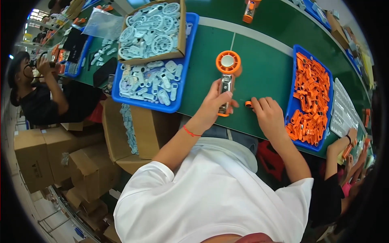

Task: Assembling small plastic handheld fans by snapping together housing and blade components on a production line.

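Note:
My left hand [215, 99] is closed around the handle of an orange handheld fan [228, 60]. The fan stands out away from me, its round head with a pale centre at the far end. Its handle is uncovered along the top, so dark and metallic inner parts show. To the right, my right hand [267, 114] rests low over the green table, fingers curled down. A small orange plastic part [248, 104] sticks out from under its fingertips; the rest of that part is hidden by the hand.
At the left, a blue tray [177, 104] holds pale blue pieces and a cardboard box [183, 32] of round grilles. Another blue tray [290, 99] at the right holds orange shells. Another orange fan [249, 14] lies on the far strip. People work on both sides; cartons [32, 158] stand lower left.

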`<state>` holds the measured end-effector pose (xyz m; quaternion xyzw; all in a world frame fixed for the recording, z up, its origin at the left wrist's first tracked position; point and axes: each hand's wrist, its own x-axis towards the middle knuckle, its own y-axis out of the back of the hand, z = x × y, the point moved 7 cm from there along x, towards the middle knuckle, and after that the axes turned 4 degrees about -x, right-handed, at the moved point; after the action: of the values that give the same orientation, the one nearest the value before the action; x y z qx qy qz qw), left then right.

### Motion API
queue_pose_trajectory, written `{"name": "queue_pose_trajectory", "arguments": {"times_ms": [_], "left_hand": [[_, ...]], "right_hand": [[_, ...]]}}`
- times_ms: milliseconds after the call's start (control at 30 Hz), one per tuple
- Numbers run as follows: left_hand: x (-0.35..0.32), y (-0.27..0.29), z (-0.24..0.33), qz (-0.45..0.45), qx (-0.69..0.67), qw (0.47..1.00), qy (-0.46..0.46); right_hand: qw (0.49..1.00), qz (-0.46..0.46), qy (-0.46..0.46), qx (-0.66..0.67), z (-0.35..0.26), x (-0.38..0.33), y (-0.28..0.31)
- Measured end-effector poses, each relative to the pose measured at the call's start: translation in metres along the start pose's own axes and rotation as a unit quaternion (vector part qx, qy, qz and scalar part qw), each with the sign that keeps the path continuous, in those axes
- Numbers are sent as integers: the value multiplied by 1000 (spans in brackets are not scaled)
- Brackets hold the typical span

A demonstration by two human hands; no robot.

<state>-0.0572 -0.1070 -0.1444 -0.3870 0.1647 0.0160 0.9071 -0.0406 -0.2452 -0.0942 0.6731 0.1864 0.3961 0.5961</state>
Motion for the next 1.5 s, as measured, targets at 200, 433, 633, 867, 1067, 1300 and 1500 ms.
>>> {"name": "queue_pose_trajectory", "arguments": {"times_ms": [200, 433, 633, 867, 1067, 1300, 1500], "left_hand": [[-3, 1, 9, -47, 90, 994, -32], [8, -11, 1, -67, 157, 985, -36], [15, -27, -9, -92, 240, 962, -90], [12, -37, -5, -80, 466, 857, -205], [12, -39, -4, -70, 516, 826, -214], [14, -39, -8, -86, 518, 822, -219], [9, -42, -6, -72, 489, 834, -245]], "right_hand": [[982, -164, 36, -91, 0, 5, -18], [757, -49, -309, 573, 28, 9, -2], [691, 4, -407, 597, 23, -9, -16], [719, 17, -441, 537, 24, -14, -11], [718, 75, -441, 534, 27, -18, -12], [694, 26, -464, 550, 29, -15, -9], [686, -14, -459, 564, 31, -14, -9]]}}
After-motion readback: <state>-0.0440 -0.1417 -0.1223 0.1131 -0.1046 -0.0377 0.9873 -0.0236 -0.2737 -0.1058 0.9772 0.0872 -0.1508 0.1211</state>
